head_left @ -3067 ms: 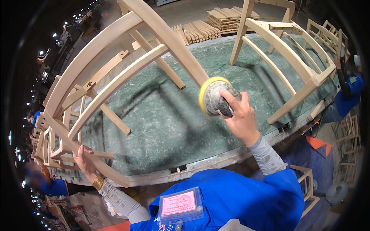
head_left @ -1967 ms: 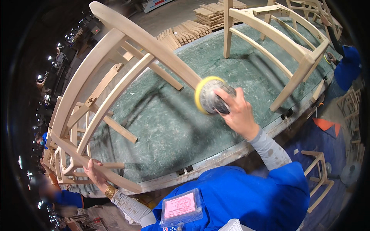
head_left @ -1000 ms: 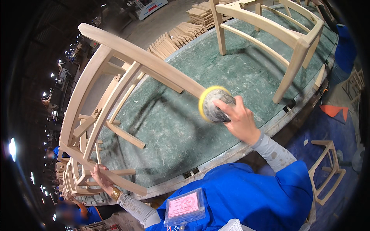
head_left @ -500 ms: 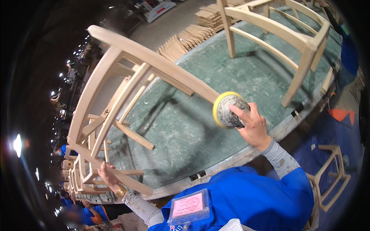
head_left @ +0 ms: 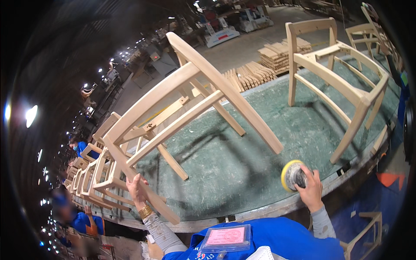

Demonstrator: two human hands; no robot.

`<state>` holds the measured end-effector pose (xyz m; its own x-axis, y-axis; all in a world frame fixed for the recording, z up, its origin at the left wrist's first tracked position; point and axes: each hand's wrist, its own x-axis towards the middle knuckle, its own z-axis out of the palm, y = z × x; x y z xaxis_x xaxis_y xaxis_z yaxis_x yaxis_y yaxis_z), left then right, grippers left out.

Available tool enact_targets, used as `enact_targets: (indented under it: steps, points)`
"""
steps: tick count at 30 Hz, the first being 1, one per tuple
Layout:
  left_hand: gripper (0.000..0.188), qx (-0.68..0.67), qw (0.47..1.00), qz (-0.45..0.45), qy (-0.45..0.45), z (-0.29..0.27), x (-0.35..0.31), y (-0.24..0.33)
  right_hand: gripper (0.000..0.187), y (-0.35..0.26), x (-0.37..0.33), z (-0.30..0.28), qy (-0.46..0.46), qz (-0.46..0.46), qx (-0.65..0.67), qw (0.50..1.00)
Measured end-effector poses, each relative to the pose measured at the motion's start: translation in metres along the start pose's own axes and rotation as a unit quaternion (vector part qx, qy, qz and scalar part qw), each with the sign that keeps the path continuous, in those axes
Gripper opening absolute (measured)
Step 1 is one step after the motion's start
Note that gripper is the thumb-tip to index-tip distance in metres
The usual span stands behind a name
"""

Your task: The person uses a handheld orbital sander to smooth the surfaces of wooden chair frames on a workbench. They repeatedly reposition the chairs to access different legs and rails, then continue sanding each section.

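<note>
My left hand (head_left: 137, 190) grips the front leg of a bare wooden chair frame (head_left: 156, 97), which stands tilted over the green tabletop. Its long back leg slants down to the right across the middle of the view. In my right hand (head_left: 311, 190) is a round sander (head_left: 294, 176) with a yellow pad rim and a grey dusty body. The sander is apart from the chair frame, to the right of the long leg's lower end, its pad facing left.
The worn green table (head_left: 225, 173) bears a second chair frame (head_left: 346, 82) at right. A line of more chair frames (head_left: 93, 177) runs off at left, with people in blue beside it. Stacked wooden parts (head_left: 253, 76) lie beyond the table. Another frame (head_left: 366, 234) stands low at right.
The sander has come off the chair's long leg and moved right and down with my right hand. My left hand keeps hold of the frame; the whole view has shifted.
</note>
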<state>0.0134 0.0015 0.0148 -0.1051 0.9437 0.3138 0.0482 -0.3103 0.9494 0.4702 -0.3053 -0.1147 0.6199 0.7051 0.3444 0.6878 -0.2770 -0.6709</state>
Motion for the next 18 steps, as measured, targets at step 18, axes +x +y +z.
enact_targets:
  steps: [18]
  points:
    - [0.035, -0.04, 0.998, 0.028, -0.026, 0.005, -0.025, -0.003, 0.071, -0.101, 0.113, -0.001, 0.101, -0.171, 0.098, 0.975]
